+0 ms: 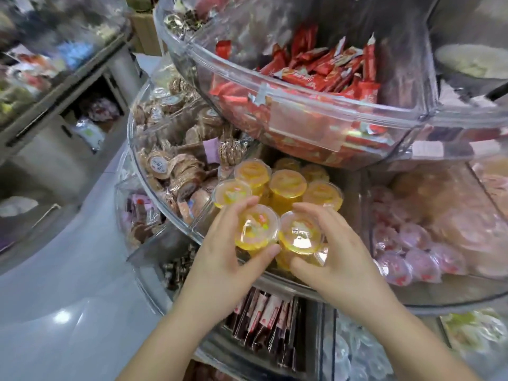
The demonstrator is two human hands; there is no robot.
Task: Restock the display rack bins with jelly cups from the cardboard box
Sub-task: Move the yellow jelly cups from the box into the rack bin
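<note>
Clear bin (280,280), hands gripping seemingly upright jelly cups (257,229)

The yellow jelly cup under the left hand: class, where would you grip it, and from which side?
Grip the yellow jelly cup by its round rim from above, fingers on opposite edges. Neighbouring cups crowd its walls, leaving only the top exposed.

We see two yellow jelly cups, the left cup (257,228) and the right cup (301,233), upright, side by side at the clear bin's (297,284) front, more yellow cups (287,185) behind.
</note>
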